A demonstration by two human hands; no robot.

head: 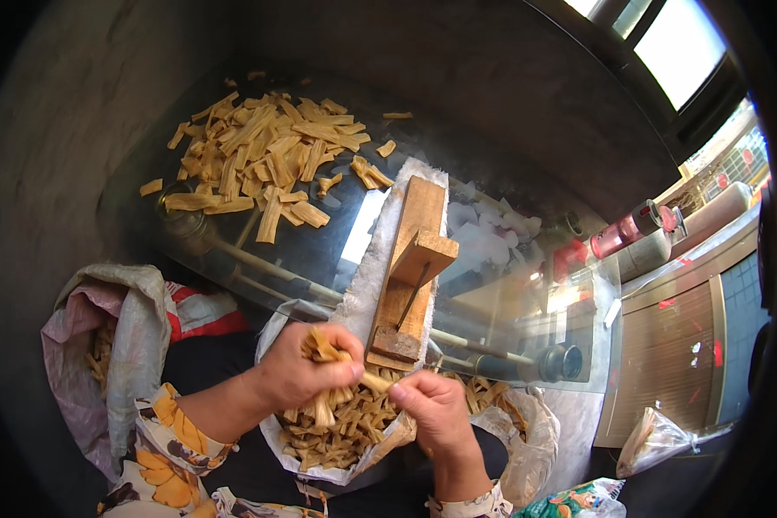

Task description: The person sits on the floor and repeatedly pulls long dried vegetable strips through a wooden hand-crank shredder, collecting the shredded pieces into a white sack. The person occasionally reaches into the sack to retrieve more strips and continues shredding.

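Observation:
My left hand [314, 369] is closed around a bunch of dried yellow-brown strips [324, 349]. Between my right thumb and fingers is the end of one strip [377, 382], whose other end lies at my left hand. My right hand [430, 405] is just right of an open white woven sack [346, 476] of similar short pieces. Beyond my hands stands a wooden block device [414, 259] with an upright piece and a slanting metal rod. It rests on a white fleecy cloth [369, 285] over a glass tabletop [492, 311].
A heap of strips [265, 142] lies on the glass at the back left. Open sacks stand at left [129, 324] and right [537, 447] of my lap. A pink bottle [625, 230] is at the right, above a wooden cabinet [673, 356]. A clear plastic bag [651, 440] lies lower right.

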